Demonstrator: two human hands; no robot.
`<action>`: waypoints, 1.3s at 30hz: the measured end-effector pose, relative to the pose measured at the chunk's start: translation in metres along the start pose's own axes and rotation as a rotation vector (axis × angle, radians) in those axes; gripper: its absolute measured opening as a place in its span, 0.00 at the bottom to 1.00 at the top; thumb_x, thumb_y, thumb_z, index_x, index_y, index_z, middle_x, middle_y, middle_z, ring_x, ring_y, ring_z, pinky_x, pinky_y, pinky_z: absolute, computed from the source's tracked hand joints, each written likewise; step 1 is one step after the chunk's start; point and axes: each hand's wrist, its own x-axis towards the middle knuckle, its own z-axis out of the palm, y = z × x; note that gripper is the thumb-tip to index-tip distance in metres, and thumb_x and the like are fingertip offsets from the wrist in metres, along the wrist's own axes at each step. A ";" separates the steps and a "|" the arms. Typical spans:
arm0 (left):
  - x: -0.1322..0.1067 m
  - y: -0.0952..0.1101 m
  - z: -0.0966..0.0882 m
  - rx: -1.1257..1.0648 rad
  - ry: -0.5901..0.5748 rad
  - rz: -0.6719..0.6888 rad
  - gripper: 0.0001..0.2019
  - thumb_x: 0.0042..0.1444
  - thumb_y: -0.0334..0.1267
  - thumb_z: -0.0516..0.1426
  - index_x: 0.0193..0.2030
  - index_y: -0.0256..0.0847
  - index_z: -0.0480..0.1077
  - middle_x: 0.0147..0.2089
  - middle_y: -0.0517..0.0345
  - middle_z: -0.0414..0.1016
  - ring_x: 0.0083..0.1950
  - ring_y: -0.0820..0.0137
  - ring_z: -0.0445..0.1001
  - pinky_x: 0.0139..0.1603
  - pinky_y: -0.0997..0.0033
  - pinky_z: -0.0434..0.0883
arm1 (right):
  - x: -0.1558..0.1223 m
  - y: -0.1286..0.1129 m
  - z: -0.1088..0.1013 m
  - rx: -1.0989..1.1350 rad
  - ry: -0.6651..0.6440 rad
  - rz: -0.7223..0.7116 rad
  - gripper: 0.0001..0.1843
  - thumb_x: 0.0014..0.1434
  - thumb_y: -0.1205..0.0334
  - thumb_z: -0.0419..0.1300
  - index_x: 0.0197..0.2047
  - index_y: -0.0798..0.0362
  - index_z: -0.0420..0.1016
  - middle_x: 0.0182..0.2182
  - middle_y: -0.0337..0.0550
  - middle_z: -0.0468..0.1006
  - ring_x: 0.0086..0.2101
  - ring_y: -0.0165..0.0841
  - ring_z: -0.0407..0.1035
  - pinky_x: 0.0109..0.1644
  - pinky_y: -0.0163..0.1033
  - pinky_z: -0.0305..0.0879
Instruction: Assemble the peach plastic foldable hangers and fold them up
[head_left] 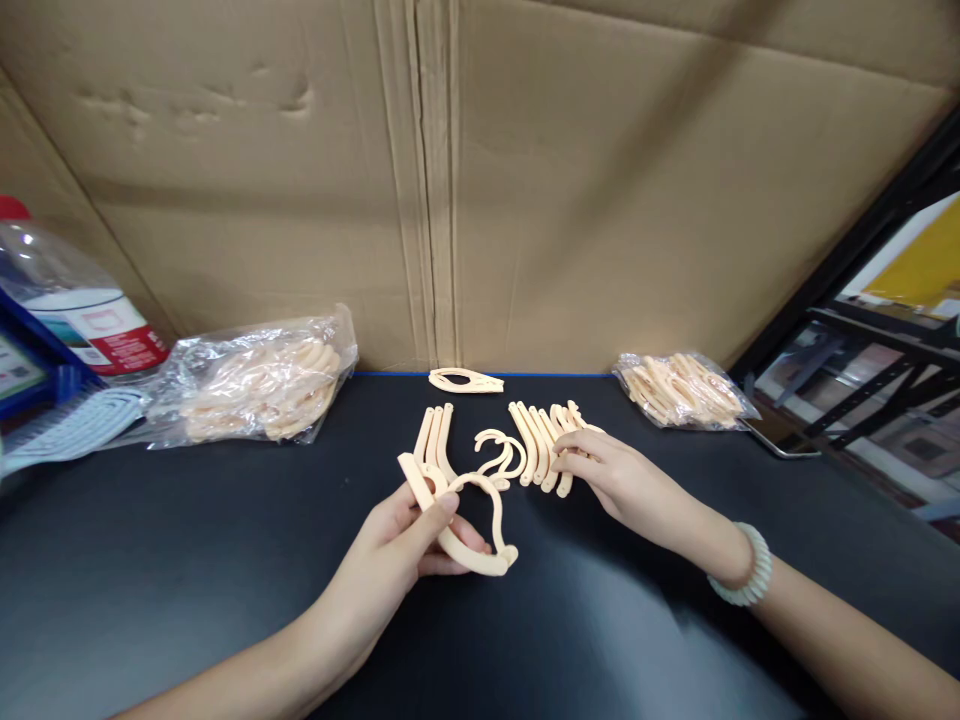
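My left hand (420,535) is closed around cream plastic hanger parts: a curved hook (495,510) and a hanger arm (415,478) that juts up at the left. Over the right-hand row of loose hanger arms (534,445), my right hand (611,475) has its fingers closed on one of the pieces; the fingertips partly hide the grip. Loose hooks (506,455) lie between that row and a smaller group of arms (435,435) behind my left hand. A folded hanger (487,384) rests farther back, close to the cardboard.
Clear bags of hanger parts lie at the back left (262,385) and back right (679,390). A bottle (112,320) and a pale brush (82,425) are at the left. A cardboard wall (600,180) closes off the back of the black table (225,560). Dark shelving (870,345) stands right.
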 end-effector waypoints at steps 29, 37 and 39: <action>0.007 -0.002 -0.003 0.148 -0.089 0.110 0.21 0.53 0.51 0.63 0.45 0.35 0.68 0.37 0.58 0.74 0.29 0.68 0.78 0.32 0.67 0.78 | 0.007 -0.067 0.006 -0.121 0.194 -0.412 0.13 0.67 0.72 0.50 0.44 0.59 0.76 0.38 0.46 0.80 0.41 0.36 0.69 0.47 0.44 0.65; 0.007 0.000 -0.002 0.227 -0.176 0.194 0.15 0.59 0.46 0.58 0.45 0.36 0.68 0.31 0.59 0.74 0.32 0.68 0.77 0.37 0.67 0.76 | 0.002 -0.060 0.007 0.314 0.092 -0.116 0.12 0.64 0.68 0.56 0.51 0.55 0.72 0.51 0.52 0.72 0.51 0.37 0.66 0.53 0.43 0.67; 0.007 -0.001 -0.002 0.288 -0.160 0.257 0.14 0.59 0.42 0.57 0.47 0.35 0.69 0.33 0.58 0.75 0.33 0.68 0.77 0.38 0.68 0.75 | 0.003 -0.062 0.005 0.520 0.077 0.022 0.18 0.62 0.64 0.59 0.56 0.52 0.69 0.59 0.53 0.65 0.59 0.39 0.60 0.60 0.46 0.62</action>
